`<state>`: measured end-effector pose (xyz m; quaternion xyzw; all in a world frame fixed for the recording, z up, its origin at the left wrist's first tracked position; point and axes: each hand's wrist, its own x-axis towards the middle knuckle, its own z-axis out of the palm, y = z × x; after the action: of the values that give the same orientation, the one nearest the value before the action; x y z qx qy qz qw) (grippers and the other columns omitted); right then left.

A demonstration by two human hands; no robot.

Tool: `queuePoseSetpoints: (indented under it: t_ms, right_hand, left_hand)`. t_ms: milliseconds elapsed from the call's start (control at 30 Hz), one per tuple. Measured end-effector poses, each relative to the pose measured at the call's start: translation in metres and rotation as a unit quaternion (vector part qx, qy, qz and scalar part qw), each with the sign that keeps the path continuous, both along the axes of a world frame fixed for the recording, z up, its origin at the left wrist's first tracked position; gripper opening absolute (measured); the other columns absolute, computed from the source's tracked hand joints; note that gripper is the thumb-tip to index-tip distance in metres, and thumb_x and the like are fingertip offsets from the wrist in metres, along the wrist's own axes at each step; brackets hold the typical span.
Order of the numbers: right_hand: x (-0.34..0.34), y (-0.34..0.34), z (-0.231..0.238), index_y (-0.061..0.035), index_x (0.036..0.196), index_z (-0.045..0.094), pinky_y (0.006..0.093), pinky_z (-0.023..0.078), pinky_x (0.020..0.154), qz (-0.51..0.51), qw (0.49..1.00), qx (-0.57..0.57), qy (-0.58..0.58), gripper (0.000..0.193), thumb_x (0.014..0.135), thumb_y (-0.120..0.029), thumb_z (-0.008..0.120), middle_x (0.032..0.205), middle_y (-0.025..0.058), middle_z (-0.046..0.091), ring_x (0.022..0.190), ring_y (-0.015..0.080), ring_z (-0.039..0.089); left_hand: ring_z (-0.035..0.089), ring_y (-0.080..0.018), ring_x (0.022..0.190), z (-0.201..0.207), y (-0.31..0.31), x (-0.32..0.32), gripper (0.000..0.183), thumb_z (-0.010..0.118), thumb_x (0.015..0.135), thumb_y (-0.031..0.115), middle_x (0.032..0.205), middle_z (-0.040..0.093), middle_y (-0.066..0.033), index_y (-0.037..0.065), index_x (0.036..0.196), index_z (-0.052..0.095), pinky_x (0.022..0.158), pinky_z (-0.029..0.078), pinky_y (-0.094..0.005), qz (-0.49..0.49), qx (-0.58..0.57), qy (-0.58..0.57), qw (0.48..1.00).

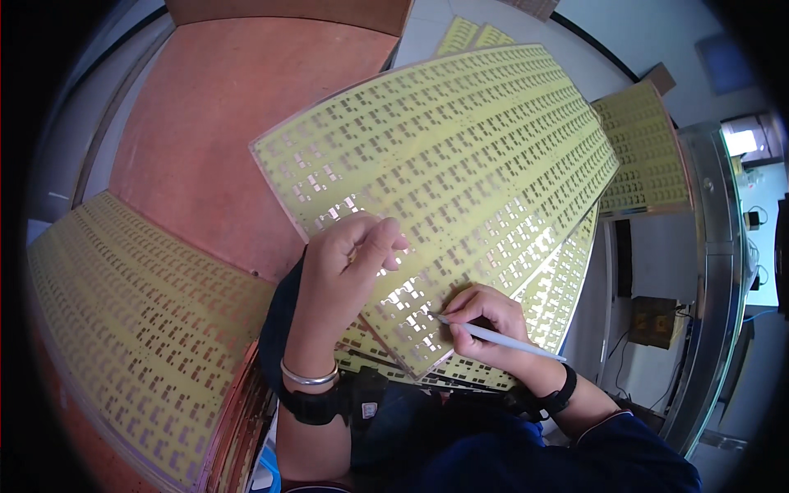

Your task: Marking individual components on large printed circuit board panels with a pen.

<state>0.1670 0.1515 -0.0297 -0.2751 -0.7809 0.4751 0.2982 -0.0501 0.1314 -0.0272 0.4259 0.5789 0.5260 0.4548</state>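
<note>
A large yellow-green circuit board panel, patterned with rows of small copper-coloured pads, lies tilted before me. Over its near left part, my left hand is curled into a loose fist; whatever its fingers might hold is hidden. My right hand pinches a slim white pen-shaped tool near its pointed end. The tip meets the panel's shiny pads close to the near corner, and the shaft slants back to the right. Which kind of tool it is, I cannot tell.
More patterned panels are stacked at the left, beside a reddish-brown board. Other panels lie beneath the large one, and another panel stands at the right. Beyond it runs a metal-framed bench with a brown box below.
</note>
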Motion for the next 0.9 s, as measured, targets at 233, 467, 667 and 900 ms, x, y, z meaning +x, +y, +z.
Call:
queuePoseSetpoints:
  t_ms: [233,467,667,900]
  right_hand:
    - [-0.0003,0.0003,-0.0004,-0.0047,0.077,0.058,0.0297,0.049,0.061,0.004,1.0,0.014,-0.008,0.009,0.075,-0.002,0.067,0.075,0.0087,0.062,0.068,0.0215,0.062]
    - [-0.0004,0.0003,0.001,-0.0049,0.077,0.057,0.03,0.049,0.061,0.005,1.0,0.017,-0.014,0.01,0.074,-0.002,0.067,0.075,0.0087,0.062,0.069,0.0219,0.062]
    - [-0.0004,-0.0025,-0.0014,-0.0052,0.077,0.057,0.0298,0.048,0.061,-0.014,1.0,0.013,-0.008,0.01,0.074,-0.001,0.066,0.076,0.0092,0.061,0.069,0.0219,0.062]
    - [-0.0011,-0.0006,0.0018,-0.0039,0.077,0.057,0.0285,0.048,0.06,-0.002,1.0,-0.015,0.002,0.01,0.074,0.001,0.066,0.076,0.0093,0.061,0.068,0.0209,0.061]
  left_hand:
    - [0.056,-0.0067,0.06,0.0,0.0,0.0014,0.031,0.057,0.092,0.024,0.066,0.062,-0.0046,-0.003,0.077,0.062,0.057,0.043,-0.0219,0.018,0.01,-0.02,1.0]
    - [0.056,-0.0066,0.061,-0.0004,-0.0004,0.0013,0.031,0.057,0.092,0.024,0.068,0.063,-0.0048,-0.003,0.077,0.061,0.057,0.044,-0.0218,0.015,0.003,-0.018,1.0]
    - [0.056,-0.0065,0.062,-0.0001,-0.0012,0.0012,0.03,0.056,0.092,0.023,0.067,0.062,-0.0045,-0.003,0.078,0.062,0.058,0.044,-0.0215,0.019,0.002,-0.021,1.0]
    - [0.055,-0.0063,0.063,0.0001,-0.0013,-0.0021,0.031,0.053,0.094,0.024,0.069,0.062,-0.0035,-0.001,0.078,0.062,0.06,0.043,-0.0213,-0.002,-0.005,-0.01,1.0]
